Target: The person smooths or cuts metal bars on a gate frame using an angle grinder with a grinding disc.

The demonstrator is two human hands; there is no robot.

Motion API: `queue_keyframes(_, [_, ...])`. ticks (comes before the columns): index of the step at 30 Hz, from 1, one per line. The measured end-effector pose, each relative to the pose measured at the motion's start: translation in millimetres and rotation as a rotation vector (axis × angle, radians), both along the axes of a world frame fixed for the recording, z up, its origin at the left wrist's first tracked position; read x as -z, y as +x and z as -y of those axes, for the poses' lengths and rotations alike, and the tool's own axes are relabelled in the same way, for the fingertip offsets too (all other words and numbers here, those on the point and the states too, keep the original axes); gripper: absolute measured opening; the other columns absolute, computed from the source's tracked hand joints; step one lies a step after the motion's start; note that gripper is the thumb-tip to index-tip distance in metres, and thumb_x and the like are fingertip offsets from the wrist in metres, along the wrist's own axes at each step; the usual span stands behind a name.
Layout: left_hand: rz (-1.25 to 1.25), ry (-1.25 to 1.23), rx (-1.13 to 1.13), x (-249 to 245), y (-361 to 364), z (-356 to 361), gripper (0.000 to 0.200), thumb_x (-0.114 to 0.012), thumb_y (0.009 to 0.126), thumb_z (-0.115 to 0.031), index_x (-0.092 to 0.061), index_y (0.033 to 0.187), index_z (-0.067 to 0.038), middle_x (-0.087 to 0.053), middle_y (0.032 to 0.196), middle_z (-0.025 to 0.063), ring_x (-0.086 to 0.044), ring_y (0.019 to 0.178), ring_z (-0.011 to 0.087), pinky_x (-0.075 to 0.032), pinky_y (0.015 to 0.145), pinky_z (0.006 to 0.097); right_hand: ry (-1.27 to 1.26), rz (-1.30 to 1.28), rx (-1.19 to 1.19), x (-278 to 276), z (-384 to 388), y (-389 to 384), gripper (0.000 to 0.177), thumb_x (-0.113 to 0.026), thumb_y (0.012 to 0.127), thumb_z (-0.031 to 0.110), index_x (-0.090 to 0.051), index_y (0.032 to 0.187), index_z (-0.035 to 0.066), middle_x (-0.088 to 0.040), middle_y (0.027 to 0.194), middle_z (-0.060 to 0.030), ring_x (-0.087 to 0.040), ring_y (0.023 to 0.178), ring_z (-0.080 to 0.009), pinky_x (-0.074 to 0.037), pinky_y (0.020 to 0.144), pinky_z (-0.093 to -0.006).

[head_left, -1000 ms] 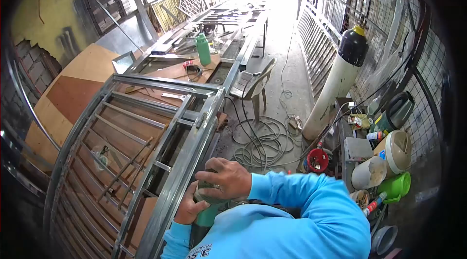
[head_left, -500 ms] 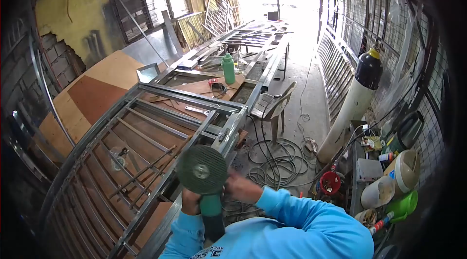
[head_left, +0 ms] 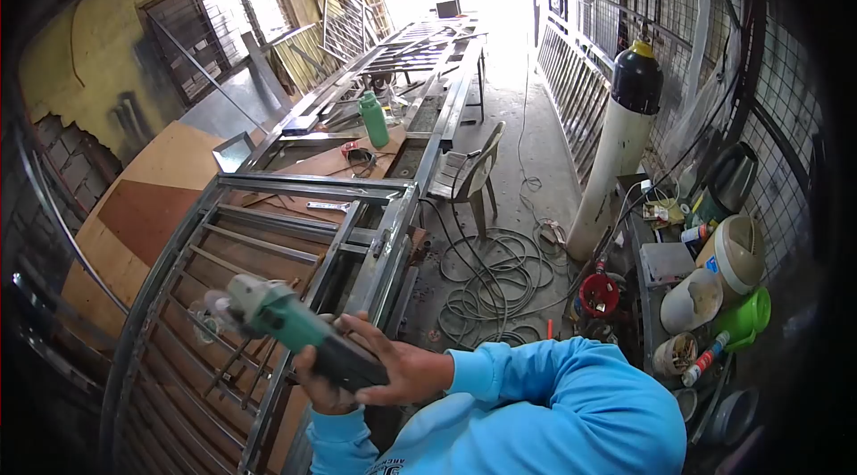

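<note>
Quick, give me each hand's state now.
Left hand: closed on the angle grinder.
Right hand: closed on the same angle grinder.

Both hands meet low in front of the chest. The right hand (head_left: 406,370), its light-blue-sleeved forearm bent in from the right, curls its fingers over the dark handle of a green angle grinder (head_left: 277,312). The left hand (head_left: 314,387) grips the same handle from beneath, its forearm rising steeply.
</note>
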State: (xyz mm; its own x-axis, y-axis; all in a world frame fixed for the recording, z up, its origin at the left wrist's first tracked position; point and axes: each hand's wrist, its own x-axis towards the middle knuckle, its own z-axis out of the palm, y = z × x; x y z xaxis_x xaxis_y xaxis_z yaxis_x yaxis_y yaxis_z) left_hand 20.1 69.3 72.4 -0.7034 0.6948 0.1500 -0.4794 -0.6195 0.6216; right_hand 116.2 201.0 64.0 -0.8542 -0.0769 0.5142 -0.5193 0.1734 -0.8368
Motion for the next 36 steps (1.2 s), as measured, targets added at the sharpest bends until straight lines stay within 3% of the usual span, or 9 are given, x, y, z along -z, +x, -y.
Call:
queue_keyframes(8, [-0.039,0.499,-0.301,-48.1,-79.9,100.4,0.054,-0.065,0.091,-0.033,-0.047,0.128,0.002,-0.061,0.112,0.0165,-0.062,0.105,0.0296,-0.05,0.099,0.0501,0.353,0.842,-0.337,137.7,-71.0,35.2,0.083,-0.066,0.092,0.048,-0.028,0.156,0.011,-0.058,0.134,-0.0259,-0.056,0.127,-0.0387,-0.042,0.109,-0.0458])
queue_keyframes(10, [-0.128,0.559,-0.373,-52.4,-84.3,107.1,0.055,-0.064,0.092,-0.032,-0.046,0.129,0.004,-0.058,0.116,0.0172,-0.059,0.108,0.0292,-0.049,0.101,0.0462,0.316,0.484,-0.049,147.6,-44.9,14.7,0.082,-0.067,0.091,0.049,-0.031,0.155,0.01,-0.058,0.134,-0.0244,-0.054,0.129,-0.0386,-0.041,0.11,-0.0443])
queue_keyframes(13, [-0.291,0.518,-0.405,-58.9,-59.2,97.1,0.058,-0.065,0.091,-0.031,-0.045,0.13,0.006,-0.054,0.12,0.0189,-0.056,0.114,0.0296,-0.047,0.104,0.0424,0.185,0.032,0.0,92.7,13.6,-37.7,0.082,-0.07,0.089,0.051,-0.038,0.151,0.008,-0.057,0.136,-0.0223,-0.053,0.129,-0.0369,-0.041,0.108,-0.0426])
queue_keyframes(17, [-0.252,0.52,-0.337,-80.5,-25.6,84.6,0.062,-0.065,0.09,-0.026,-0.038,0.134,0.008,-0.049,0.12,0.0178,-0.053,0.11,0.0285,-0.045,0.101,0.0423,0.199,0.601,-0.694,28.5,48.7,-58.9,0.049,-0.061,0.098,0.045,-0.064,0.12,0.001,-0.07,0.099,-0.0192,-0.063,0.086,-0.0317,-0.05,0.081,-0.0427])
queue_keyframes(22, [-0.377,0.516,-0.383,-103.1,-41.5,175.6,0.066,-0.064,0.087,-0.019,-0.031,0.138,0.005,-0.042,0.12,0.0177,-0.049,0.111,0.0288,-0.041,0.102,0.043,0.709,0.545,-0.256,235.1,-68.7,-30.9,0.034,-0.062,0.094,0.033,-0.069,0.115,0.008,-0.069,0.115,-0.0162,-0.065,0.1,-0.0352,-0.052,0.087,-0.0462])
queue_keyframes(27, [-0.588,0.09,-0.743,-95.2,-19.2,236.3,0.072,-0.066,0.087,-0.023,-0.027,0.142,0.004,-0.044,0.118,0.0173,-0.05,0.108,0.0285,-0.044,0.098,0.0429,0.9,1.336,0.223,302.2,-235.2,71.0,0.043,-0.064,0.088,0.046,-0.074,0.114,0.013,-0.071,0.114,-0.0155,-0.068,0.103,-0.0362,-0.054,0.089,-0.0458])
queue_keyframes(28, [-0.601,0.031,-0.694,-93.5,-11.8,237.9,0.072,-0.066,0.088,-0.022,-0.027,0.142,0.004,-0.045,0.118,0.0174,-0.051,0.107,0.0284,-0.045,0.098,0.0432,1.567,0.921,-0.043,337.5,-261.2,80.7,0.033,-0.061,0.09,0.039,-0.076,0.107,0.015,-0.073,0.108,-0.0144,-0.069,0.1,-0.0324,-0.055,0.082,-0.0457])
queue_keyframes(32, [-0.462,0.058,-0.205,-67.1,-7.8,205.7,0.072,-0.07,0.088,-0.018,-0.029,0.144,0.002,-0.049,0.12,0.0191,-0.058,0.109,0.0311,-0.047,0.102,0.0457,0.625,0.962,0.675,211.9,-218.3,12.7,0.056,-0.074,0.085,0.038,-0.06,0.124,0.001,-0.067,0.114,-0.0228,-0.066,0.104,-0.0386,-0.053,0.088,-0.0444])
queue_keyframes(36, [-0.218,0.165,-0.058,-26.8,6.1,109.9,0.074,-0.071,0.086,-0.024,-0.032,0.142,0.005,-0.061,0.112,0.0222,-0.066,0.102,0.034,-0.047,0.104,0.0495,0.185,0.53,0.228,36.9,-84.9,-32.2,0.032,-0.058,0.095,0.021,-0.059,0.119,0.0,-0.069,0.097,-0.0188,-0.068,0.087,-0.0289,-0.054,0.077,-0.0403])
